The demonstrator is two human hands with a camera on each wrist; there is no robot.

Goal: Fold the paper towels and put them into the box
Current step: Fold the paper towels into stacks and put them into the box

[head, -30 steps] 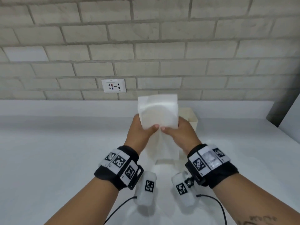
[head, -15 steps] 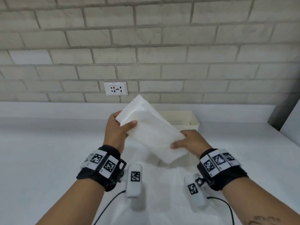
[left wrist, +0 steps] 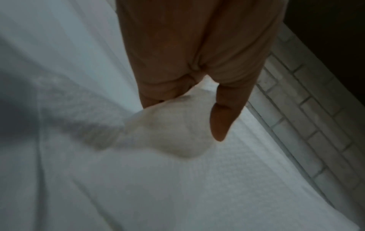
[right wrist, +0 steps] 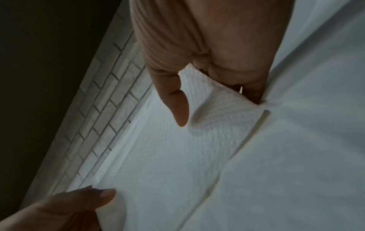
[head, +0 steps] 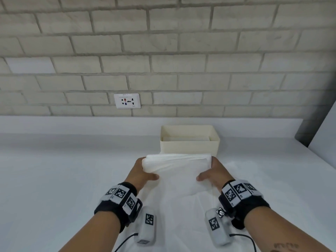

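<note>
At the far left of the head view the white counter (head: pixel 54 179) ran back to a brick wall (head: pixel 163 51), where a wall socket (head: pixel 127 100) sat just above the counter's upstand. Nearer the middle, the left hand (head: pixel 141 174) pinched the left end of a folded paper towel (head: pixel 177 165), thumb lying on top and fingers tucked under the layers; the left wrist view showed the thumb (left wrist: pixel 223 115) pressed on a bunched corner of the towel (left wrist: pixel 171 132). The towel was held level between both hands, above another sheet (head: pixel 181 215) spread flat on the counter below the wrists. Just behind the held towel stood the cream box (head: pixel 189 147), open at the top, with what looked like folded towels already lying inside. On the right, the right hand (head: pixel 213 174) gripped the other end the same way, thumb on top and fingers beneath, and the right wrist view confirmed the thumb (right wrist: pixel 177 103) resting on the embossed towel (right wrist: pixel 217 112). Both wrists wore black bands with printed markers.
</note>
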